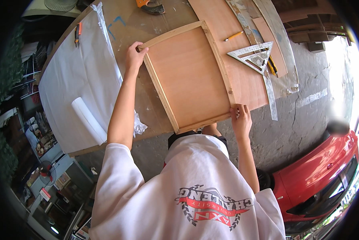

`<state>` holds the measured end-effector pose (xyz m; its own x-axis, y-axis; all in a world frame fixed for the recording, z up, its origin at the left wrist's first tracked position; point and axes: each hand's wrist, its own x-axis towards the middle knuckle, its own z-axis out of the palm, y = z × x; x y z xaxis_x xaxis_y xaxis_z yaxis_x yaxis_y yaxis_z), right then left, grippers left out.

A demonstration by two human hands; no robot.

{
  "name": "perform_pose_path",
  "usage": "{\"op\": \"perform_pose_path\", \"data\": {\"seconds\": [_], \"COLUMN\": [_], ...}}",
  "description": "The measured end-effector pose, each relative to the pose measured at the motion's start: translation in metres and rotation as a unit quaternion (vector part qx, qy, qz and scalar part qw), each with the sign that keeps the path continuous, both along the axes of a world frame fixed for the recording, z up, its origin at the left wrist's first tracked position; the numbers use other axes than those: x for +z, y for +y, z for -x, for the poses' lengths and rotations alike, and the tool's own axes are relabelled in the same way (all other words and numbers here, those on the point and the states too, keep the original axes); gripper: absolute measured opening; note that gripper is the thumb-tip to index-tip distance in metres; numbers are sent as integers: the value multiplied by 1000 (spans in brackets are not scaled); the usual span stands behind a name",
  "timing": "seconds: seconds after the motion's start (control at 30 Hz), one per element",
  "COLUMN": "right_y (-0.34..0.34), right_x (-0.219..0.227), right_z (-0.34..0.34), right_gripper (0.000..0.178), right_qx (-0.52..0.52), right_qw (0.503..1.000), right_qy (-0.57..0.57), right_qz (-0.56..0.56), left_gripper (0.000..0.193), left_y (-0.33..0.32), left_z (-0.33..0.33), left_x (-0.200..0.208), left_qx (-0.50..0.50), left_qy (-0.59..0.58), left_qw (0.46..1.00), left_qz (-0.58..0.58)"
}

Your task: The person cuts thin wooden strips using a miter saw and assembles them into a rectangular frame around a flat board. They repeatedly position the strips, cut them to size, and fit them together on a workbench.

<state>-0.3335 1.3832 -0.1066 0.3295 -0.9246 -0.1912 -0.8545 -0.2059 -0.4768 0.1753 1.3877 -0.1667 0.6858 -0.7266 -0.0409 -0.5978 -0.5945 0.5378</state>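
Observation:
A shallow wooden frame [218, 60] with a plywood panel [187, 76] across its inside lies tilted at the near edge of the worktable. My left hand [135, 58] is closed on its far left corner, thumb over the rim. At the near right corner, my right hand [241, 121] pinches the frame's edge between thumb and fingers. Right of the frame, a metal triangular square [239, 52] rests on a plywood sheet [251, 91]. A yellow utility knife [272, 65] sits partly under that square, with a yellow pencil [233, 36] farther off.
White sheeting [79, 68] with a rolled piece [88, 119] covers the table's left side; a red-and-black hand tool [78, 34] lies on it. An orange-handled saw [150, 8] is at the far edge. A metal ruler [271, 98] overhangs the near edge. A red car [315, 172] stands at right.

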Motion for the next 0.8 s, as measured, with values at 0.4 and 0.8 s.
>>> {"op": "perform_pose_path", "data": {"seconds": [0.4, 0.8], "right_y": [-12, -5], "right_x": [3, -8], "right_z": [57, 57], "right_gripper": [36, 27], "right_qx": [111, 133], "right_qw": [989, 987], "right_qy": [-78, -84], "right_qz": [-62, -36], "left_gripper": [57, 44], "left_y": [20, -6], "left_z": [-38, -42], "left_x": [47, 49], "left_qx": [-237, -341], "left_qy": [91, -46], "left_qw": [961, 928], "left_qz": [-108, -144]}}
